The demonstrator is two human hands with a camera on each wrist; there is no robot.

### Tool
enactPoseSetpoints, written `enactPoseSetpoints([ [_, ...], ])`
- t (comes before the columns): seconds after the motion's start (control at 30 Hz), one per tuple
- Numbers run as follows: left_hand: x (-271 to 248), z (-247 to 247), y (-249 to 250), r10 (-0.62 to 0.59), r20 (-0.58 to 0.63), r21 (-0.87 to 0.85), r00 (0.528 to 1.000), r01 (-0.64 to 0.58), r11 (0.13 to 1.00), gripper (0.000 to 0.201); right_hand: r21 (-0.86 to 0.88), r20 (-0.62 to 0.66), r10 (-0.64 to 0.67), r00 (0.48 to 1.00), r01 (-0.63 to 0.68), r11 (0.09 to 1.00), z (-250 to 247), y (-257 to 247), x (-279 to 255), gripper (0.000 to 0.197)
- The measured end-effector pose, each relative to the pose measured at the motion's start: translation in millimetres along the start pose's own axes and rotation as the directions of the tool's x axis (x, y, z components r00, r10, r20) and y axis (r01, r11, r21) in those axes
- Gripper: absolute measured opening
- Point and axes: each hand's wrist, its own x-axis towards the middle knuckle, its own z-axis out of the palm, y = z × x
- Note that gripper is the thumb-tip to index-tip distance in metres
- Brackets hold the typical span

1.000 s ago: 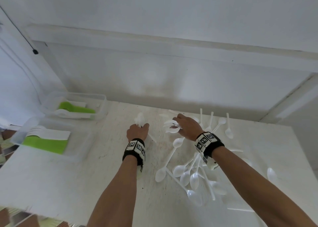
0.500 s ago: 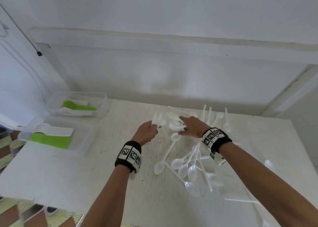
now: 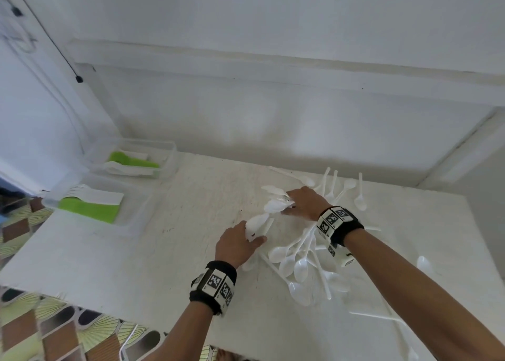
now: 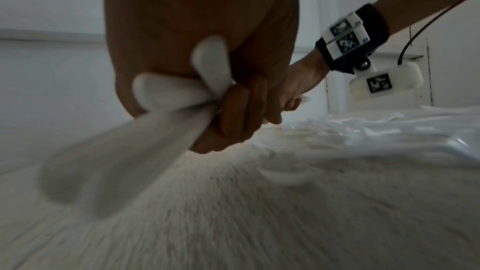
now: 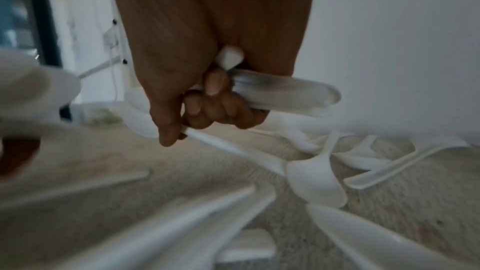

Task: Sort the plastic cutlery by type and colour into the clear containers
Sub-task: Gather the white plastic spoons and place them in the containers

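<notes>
Several loose white plastic spoons (image 3: 297, 262) lie in a heap on the white table (image 3: 136, 251), right of centre. My left hand (image 3: 240, 240) grips a bunch of white spoons (image 4: 166, 98) by their handles, bowls pointing away, just left of the heap. My right hand (image 3: 303, 202) holds another bunch of white spoons (image 3: 276, 200) at the heap's far edge; in the right wrist view its fingers (image 5: 215, 98) curl round the handles (image 5: 280, 93). Two clear containers stand at the table's left.
The near clear container (image 3: 131, 218) holds white and green cutlery (image 3: 90, 204). The far container (image 3: 169, 153) holds a green piece and white pieces. A wall rises behind the table. A patterned floor shows below the table's front edge. More white spoons (image 3: 360, 196) lie scattered to the right.
My left hand has moved right and nearer, from the table's middle to the heap, carrying its spoons. My right hand stayed at the heap's far edge holding its bunch.
</notes>
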Motion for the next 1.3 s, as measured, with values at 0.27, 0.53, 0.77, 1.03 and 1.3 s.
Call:
enactPoseSetpoints([
  [0.27, -3, 5, -10, -0.036, -0.035, 0.167, 0.999, 0.042, 0.985, 0.037, 0.378, -0.278, 0.132, 0.951, -0.018, 0.926, -3, -13, -17, 0.054],
  [0.53, 5, -34, 1, 0.118, -0.203, 0.216, 0.972, -0.073, 0.974, 0.027, 0.578, -0.216, 0.227, 0.950, -0.063, 0.814, -3, -45, -43, 0.042],
  [0.77, 20, -62, 22, 0.252, -0.320, 0.175, 0.913, -0.205, 0.963, 0.017, 0.811, -0.006, 0.068, 0.998, -0.035, 0.584, 10, -64, -55, 0.036],
  [1.03, 30, -54, 28, 0.125, -0.455, -0.425, 0.882, -0.338, 0.840, 0.027, 0.955, -0.090, 0.293, 0.952, -0.002, 0.297, 30, -93, -66, 0.028],
  [1.3, 66, -52, 42, 0.054, 0.191, -0.869, 0.980, 0.143, 0.474, 0.034, 0.986, -0.094, 0.414, 0.905, 0.027, 0.163, 40, -119, -62, 0.023],
])
